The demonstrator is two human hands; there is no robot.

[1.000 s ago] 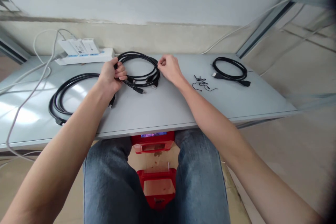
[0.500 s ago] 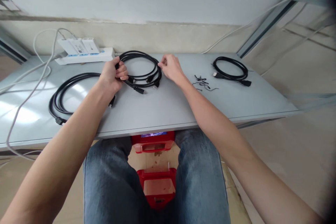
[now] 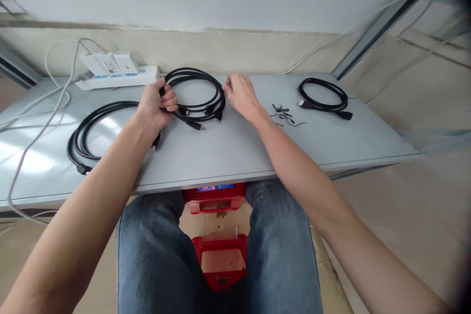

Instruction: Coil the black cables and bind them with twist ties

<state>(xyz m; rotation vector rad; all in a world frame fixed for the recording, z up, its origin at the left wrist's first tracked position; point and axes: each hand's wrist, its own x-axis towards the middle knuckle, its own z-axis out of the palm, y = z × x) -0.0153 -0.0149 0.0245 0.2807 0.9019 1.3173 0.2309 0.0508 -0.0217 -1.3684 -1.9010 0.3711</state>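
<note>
My left hand (image 3: 158,100) is closed round the left side of a coiled black cable (image 3: 198,73), fingers curled over its strands. Several plugs of this coil hang together at its lower side, above the grey table (image 3: 221,157). At the coil's right edge, my right hand (image 3: 241,93) is pinched with fingertips against the strands; what they hold is too small to make out. A second coiled black cable (image 3: 83,132) lies to the left, partly behind my left forearm. Several thin black twist ties (image 3: 285,115) lie right of my right hand.
Another black cable coil (image 3: 324,105), with a USB plug, lies at the table's right. A white power strip (image 3: 121,78) with chargers stands at the back left against the wall. White cords (image 3: 40,132) run down the left side. A red stool (image 3: 215,201) is below the table edge.
My right hand has turned slightly at the wrist, still pinching at the coil's right edge. The coil's top looks slightly higher; my left hand keeps its grip.
</note>
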